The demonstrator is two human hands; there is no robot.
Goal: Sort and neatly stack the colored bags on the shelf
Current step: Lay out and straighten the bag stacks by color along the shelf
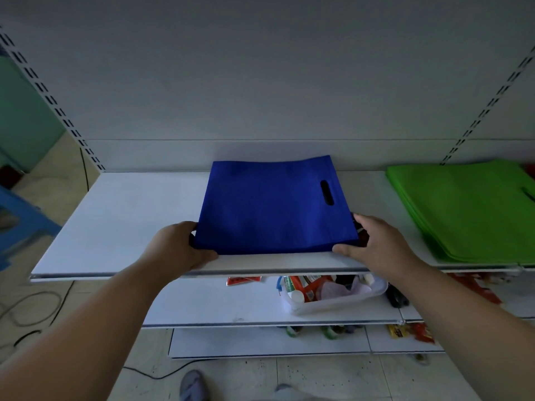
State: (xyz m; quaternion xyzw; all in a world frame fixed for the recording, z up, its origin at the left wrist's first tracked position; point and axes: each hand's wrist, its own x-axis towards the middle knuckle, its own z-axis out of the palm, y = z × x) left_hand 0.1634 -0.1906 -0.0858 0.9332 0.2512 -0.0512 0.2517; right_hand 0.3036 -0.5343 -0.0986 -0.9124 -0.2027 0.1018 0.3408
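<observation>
A stack of flat blue bags (269, 206) lies in the middle of the white shelf (124, 215), with a cut-out handle slot toward its right side. My left hand (179, 247) grips the stack's near left corner, thumb along the front edge. My right hand (373, 241) holds the near right corner, thumb against the front edge and fingers around the side. A stack of flat green bags (469, 209) lies on the same shelf at the far right, partly cut off by the frame edge.
Slotted uprights (55, 105) frame the shelf bay on both sides. On the lower shelf a clear plastic bin (335, 302) holds several small packaged goods. A blue stool (20, 227) stands at the left. Cables (31, 311) lie on the tiled floor.
</observation>
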